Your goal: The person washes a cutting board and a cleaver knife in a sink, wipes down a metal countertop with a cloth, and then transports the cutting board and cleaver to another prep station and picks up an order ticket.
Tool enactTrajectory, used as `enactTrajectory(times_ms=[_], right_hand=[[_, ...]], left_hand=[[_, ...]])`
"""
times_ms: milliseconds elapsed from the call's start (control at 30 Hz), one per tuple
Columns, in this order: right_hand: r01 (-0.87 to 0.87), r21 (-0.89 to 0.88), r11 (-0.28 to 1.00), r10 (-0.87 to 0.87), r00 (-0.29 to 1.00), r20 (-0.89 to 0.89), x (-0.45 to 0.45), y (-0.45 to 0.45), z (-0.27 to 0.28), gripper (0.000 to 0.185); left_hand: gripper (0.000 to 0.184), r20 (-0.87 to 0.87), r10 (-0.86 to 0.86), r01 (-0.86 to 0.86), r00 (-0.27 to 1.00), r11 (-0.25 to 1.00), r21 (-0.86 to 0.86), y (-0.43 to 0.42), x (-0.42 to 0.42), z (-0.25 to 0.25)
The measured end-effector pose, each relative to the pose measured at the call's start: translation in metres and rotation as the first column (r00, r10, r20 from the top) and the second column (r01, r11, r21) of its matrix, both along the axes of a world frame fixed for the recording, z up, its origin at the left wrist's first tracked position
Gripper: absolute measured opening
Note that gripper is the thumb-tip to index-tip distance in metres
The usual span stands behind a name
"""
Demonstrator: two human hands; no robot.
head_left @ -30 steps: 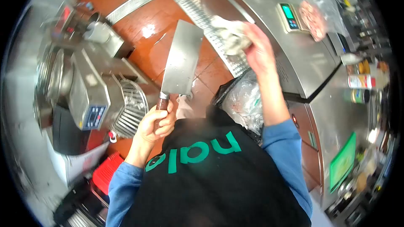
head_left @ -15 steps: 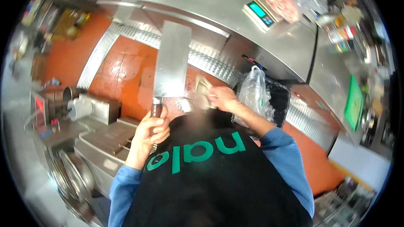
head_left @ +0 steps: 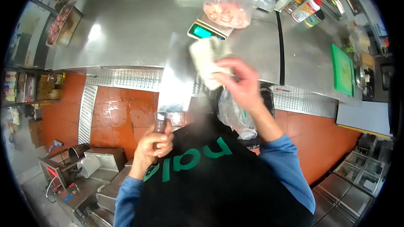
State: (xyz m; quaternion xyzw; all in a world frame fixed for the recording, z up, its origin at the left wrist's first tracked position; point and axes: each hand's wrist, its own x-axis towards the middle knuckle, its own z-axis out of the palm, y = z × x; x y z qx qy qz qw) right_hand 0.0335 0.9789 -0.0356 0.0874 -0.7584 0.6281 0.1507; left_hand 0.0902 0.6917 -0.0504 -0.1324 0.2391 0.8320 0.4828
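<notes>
Compared with half a second ago, the view has turned: the steel counter (head_left: 126,25), before slanting, now goes almost level across the upper part, and on its left end one metal tray (head_left: 69,24) with red meat has come into sight. The cleaver (head_left: 173,86) is kept in the same hand, its blade upward and away from the body, now seen partly against the counter. The cloth (head_left: 204,61), which was low near the apron (head_left: 219,185), is now raised beside the upper blade; because of blur I cannot tell whether they touch. Counting from the large to the small, there is one black apron with green letters, one green cutting board (head_left: 343,71) on the right part of the counter, one clear bag (head_left: 227,12) of pink meat pieces, one cleaver, one pale cloth, one scale (head_left: 204,30) with a lit display, just beside the bag, and one white bottle (head_left: 306,9) with a red cap. There are two working hands: the left hand (head_left: 155,143) has its fingers wrapped around the cleaver's brown handle, and the right hand (head_left: 240,82), somewhat blurred, pinches the cloth between thumb and fingers.
</notes>
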Motion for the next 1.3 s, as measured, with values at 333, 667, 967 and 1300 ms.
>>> enactTrajectory(times_ms=[333, 667, 967, 1300], right_hand=[[0.260, 0.258, 0.931, -0.343, 0.865, 0.366, -0.022, 0.167, -0.054, 0.012], [0.336, 0.932, 0.133, -0.726, 0.674, -0.140, -0.040, 0.443, -0.199, 0.050], [-0.300, 0.258, 0.919, -0.005, 0.643, 0.766, 0.028, 0.239, -0.113, 0.018], [0.149, 0.318, 0.936, -0.256, 0.910, 0.327, -0.047, 0.041, -0.106, 0.029]], left_hand=[[0.021, -0.160, 0.020, -0.094, 0.987, 0.877, -0.471, 0.013, -0.058, 0.017], [0.013, -0.048, 0.156, -0.144, 0.987, 0.692, -0.707, -0.048, -0.067, -0.027], [0.020, -0.058, -0.026, -0.044, 0.998, 0.373, -0.927, -0.177, 0.012, -0.035], [0.014, 0.144, 0.359, -0.071, 0.922, 0.524, -0.849, -0.232, 0.098, -0.075]])
